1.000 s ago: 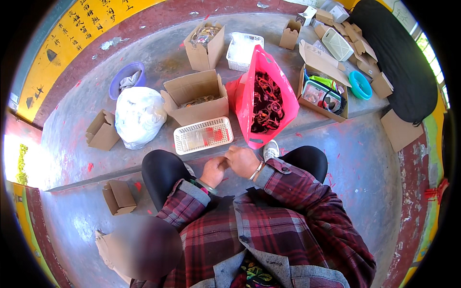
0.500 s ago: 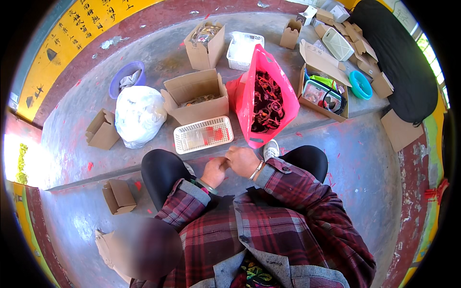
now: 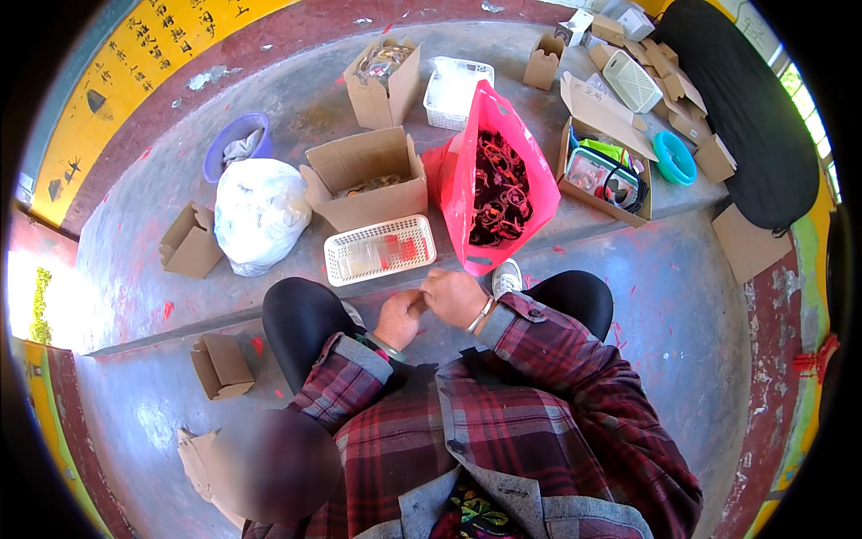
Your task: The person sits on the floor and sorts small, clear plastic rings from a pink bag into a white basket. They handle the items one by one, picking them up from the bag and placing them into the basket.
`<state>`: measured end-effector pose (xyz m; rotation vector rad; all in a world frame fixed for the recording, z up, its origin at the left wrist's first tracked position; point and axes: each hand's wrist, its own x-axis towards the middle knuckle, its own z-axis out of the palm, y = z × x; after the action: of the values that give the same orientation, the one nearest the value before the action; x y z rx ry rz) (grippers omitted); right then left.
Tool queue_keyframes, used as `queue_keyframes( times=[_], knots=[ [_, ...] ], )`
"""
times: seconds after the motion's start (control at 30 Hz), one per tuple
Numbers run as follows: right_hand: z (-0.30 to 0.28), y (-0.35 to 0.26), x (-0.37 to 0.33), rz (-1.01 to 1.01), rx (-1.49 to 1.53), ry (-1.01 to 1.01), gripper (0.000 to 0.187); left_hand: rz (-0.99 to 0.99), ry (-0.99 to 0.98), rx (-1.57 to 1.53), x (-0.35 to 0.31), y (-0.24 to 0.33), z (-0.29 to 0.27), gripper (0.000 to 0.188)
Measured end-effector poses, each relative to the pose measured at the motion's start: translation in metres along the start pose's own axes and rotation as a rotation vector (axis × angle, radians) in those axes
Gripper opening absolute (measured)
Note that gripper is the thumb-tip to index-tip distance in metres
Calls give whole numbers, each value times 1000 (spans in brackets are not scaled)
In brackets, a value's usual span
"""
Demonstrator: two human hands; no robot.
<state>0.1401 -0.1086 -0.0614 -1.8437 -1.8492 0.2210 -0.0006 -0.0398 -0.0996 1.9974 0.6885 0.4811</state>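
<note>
Between my knees, my left hand point(image 3: 398, 321) and my right hand point(image 3: 453, 299) meet with fingers curled together. Whatever they pinch, if anything, is too small or hidden to make out. Just beyond them lies a cream plastic basket point(image 3: 338, 273) with clear and red items inside. To its right stands an open pink bag point(image 3: 471, 229) full of dark and reddish loops, its lower edge close to my right hand. Behind the basket is an open cardboard box point(image 3: 377, 209) with small goods at its bottom.
A white plastic sack point(image 3: 260, 220), a purple basin point(image 3: 215, 160) and a small carton point(image 3: 191, 241) stand to the left on the raised step. At right are a box of supplies point(image 3: 600, 211) and a teal basin point(image 3: 673, 160). Another carton point(image 3: 223, 366) sits by my left knee.
Both hands stay joined in nearly the same place, with only a very slight shift of the fingers. Nothing else has visibly moved.
</note>
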Motion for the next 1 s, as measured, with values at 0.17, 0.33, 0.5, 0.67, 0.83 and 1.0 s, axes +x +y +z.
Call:
queue_keyframes(
  times=[0.17,0.33,0.5,0.67,0.83,1.0],
  knots=[
    [-6,-8,1,-30,-28,86,9,-87,17,-66,2,3,-2,15],
    [-13,-17,4,-21,49,127,6,-261,43,-229,4,13,-11,20],
    [-8,-8,6,17,195,239,8,-391,49,-773,8,3,-3,22],
    [-6,-10,7,54,256,251,9,-406,74,-908,8,-1,-4,20],
    [-3,-12,5,63,240,202,8,-364,63,-767,6,-13,-2,21],
    [0,-8,4,68,233,191,9,-338,22,-773,5,-8,-2,22]
  ],
)
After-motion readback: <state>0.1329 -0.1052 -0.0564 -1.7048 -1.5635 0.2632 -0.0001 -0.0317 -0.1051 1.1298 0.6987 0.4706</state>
